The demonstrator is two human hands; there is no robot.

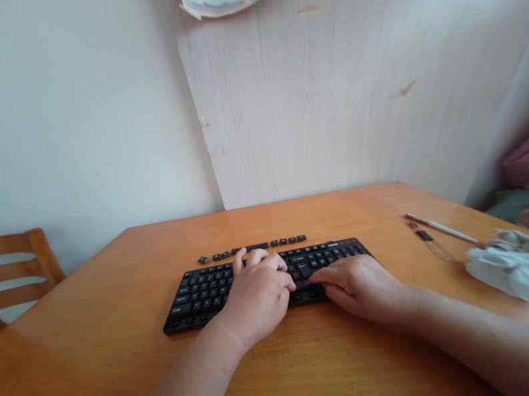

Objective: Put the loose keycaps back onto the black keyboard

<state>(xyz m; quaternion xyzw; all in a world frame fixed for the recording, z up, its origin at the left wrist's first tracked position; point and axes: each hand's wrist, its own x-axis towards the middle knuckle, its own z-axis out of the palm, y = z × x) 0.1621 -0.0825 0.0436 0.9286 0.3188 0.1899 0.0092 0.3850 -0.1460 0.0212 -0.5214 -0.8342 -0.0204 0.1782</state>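
Centred on the tabletop (pixel 73 385), the keyboard (pixel 301 269) lies flat, probably for easy reach. The left hand (pixel 258 297) spreads loosely across it, seemingly steadying; the right hand (pixel 357 280) narrows toward its five o'clock edge, any grip unclear. Loose keycaps (pixel 262 245) line up at twelve o'clock, perhaps for order.

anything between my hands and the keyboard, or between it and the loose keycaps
Nothing visible separates the left hand or right hand from the keyboard; both are over it. Between it and the loose keycaps beyond its far edge, only the left hand's fingers seem to reach into the gap. The white bundle lies off right.
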